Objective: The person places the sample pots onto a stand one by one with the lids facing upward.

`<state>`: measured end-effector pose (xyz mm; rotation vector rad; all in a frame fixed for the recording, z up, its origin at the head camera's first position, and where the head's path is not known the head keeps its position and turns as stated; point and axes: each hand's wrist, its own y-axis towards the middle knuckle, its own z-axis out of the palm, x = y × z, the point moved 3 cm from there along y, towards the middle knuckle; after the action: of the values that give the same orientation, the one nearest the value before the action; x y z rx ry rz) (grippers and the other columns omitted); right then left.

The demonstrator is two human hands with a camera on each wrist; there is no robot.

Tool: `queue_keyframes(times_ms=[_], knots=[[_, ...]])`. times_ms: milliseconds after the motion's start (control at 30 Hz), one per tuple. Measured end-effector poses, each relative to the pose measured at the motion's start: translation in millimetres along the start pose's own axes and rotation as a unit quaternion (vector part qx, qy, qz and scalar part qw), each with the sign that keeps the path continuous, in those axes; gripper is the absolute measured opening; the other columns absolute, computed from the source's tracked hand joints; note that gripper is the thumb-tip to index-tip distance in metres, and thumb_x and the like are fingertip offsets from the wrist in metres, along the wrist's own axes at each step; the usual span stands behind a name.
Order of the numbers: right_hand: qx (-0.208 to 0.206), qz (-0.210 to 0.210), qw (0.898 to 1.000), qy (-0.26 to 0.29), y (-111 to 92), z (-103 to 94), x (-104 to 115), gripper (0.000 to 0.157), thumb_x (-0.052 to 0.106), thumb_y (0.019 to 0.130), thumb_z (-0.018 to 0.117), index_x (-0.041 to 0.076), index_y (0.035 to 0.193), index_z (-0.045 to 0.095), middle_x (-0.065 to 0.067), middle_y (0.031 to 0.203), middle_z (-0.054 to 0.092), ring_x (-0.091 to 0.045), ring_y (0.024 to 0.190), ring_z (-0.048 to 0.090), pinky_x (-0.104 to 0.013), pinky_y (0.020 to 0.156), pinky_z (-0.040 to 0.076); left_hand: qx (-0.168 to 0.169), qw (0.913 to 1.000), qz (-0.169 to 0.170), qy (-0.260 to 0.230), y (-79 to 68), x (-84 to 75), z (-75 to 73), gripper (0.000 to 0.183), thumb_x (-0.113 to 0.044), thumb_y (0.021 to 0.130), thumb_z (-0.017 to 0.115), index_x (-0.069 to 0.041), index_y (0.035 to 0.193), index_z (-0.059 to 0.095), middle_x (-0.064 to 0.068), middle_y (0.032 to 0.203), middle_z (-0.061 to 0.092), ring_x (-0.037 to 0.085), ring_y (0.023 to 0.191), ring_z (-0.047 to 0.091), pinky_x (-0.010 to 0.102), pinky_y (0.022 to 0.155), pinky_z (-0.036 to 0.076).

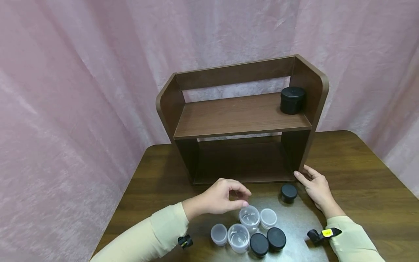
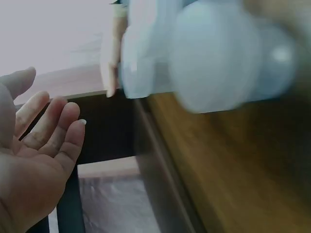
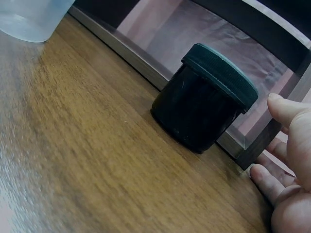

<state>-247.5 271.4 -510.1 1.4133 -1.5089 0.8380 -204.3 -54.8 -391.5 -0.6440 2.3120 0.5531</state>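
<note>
My left hand [image 1: 226,196] hovers over the back of a group of small jars, its fingers loosely bent around nothing. Its thumb appears above the rim of a clear jar [image 1: 250,217]; I cannot tell if they touch. In the left wrist view the hand [image 2: 41,155] holds nothing. My right hand [image 1: 315,187] is at the lower right front corner of a brown wooden shelf [image 1: 242,116], thumb near the front edge and fingers along the outer side. Just left of it a small black lidded jar [image 3: 201,99] stands upright on the table.
Beside the clear jar are another clear jar [image 1: 238,238], two whitish-lidded jars [image 1: 219,234] and two black-lidded jars [image 1: 276,238]. A larger black jar [image 1: 292,100] stands at the right end of the upper shelf. Pink curtain [image 1: 82,91] hangs behind the wooden table [image 1: 350,160].
</note>
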Motion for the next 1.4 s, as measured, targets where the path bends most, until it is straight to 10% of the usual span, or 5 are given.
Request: queue_keyframes(times_ms=[500, 833, 1033, 1267, 1400], knots=[[-0.013, -0.014, 1.000, 0.012, 0.3, 1.6, -1.7, 0.068, 0.037, 0.096, 0.059, -0.009, 0.142, 0.038, -0.030, 0.135, 0.048, -0.043, 0.125, 0.044, -0.001, 0.077, 0.036, 0.071, 0.9727, 0.033, 0.218, -56.6, 1.6, 38.3, 0.064, -0.058, 0.071, 0.077, -0.016, 0.118, 0.064, -0.011, 0.105, 0.062, -0.001, 0.096, 0.055, 0.009, 0.086, 0.041], [-0.020, -0.024, 0.999, 0.014, 1.1, 2.4, -1.4, 0.063, 0.035, 0.095, 0.060, -0.006, 0.139, 0.044, -0.026, 0.132, 0.053, -0.005, 0.112, 0.051, -0.003, 0.079, 0.039, 0.049, 0.9712, 0.048, 0.228, -63.8, 7.2, 50.2, 0.067, -0.059, 0.064, 0.082, -0.018, 0.115, 0.064, -0.012, 0.103, 0.061, -0.004, 0.095, 0.053, 0.009, 0.087, 0.041], [-0.019, -0.023, 1.000, -0.006, 0.1, -0.7, -1.0, 0.063, 0.037, 0.095, 0.060, -0.005, 0.140, 0.043, -0.026, 0.133, 0.052, -0.030, 0.121, 0.050, -0.002, 0.078, 0.038, 0.039, 0.9745, 0.035, 0.218, -61.8, 12.7, 51.6, 0.064, -0.055, 0.068, 0.082, -0.018, 0.116, 0.064, -0.011, 0.105, 0.062, -0.003, 0.096, 0.054, 0.010, 0.086, 0.042], [-0.022, -0.020, 1.000, -0.003, -2.4, -1.4, -0.1, 0.061, 0.037, 0.095, 0.060, -0.004, 0.139, 0.046, -0.024, 0.131, 0.054, -0.004, 0.112, 0.051, -0.002, 0.078, 0.038, 0.012, 0.9760, 0.031, 0.215, -57.3, 16.4, 50.0, 0.060, -0.047, 0.069, 0.084, -0.015, 0.116, 0.065, -0.006, 0.108, 0.064, 0.000, 0.099, 0.057, 0.011, 0.089, 0.043], [-0.022, -0.019, 1.000, -0.002, -2.5, -0.8, 1.3, 0.062, 0.037, 0.095, 0.060, -0.005, 0.139, 0.045, -0.024, 0.132, 0.053, -0.012, 0.116, 0.051, -0.002, 0.078, 0.038, 0.000, 0.9778, 0.033, 0.207, -55.7, 18.9, 48.6, 0.058, -0.043, 0.069, 0.085, -0.014, 0.114, 0.065, -0.005, 0.107, 0.065, 0.000, 0.099, 0.058, 0.011, 0.088, 0.043]])
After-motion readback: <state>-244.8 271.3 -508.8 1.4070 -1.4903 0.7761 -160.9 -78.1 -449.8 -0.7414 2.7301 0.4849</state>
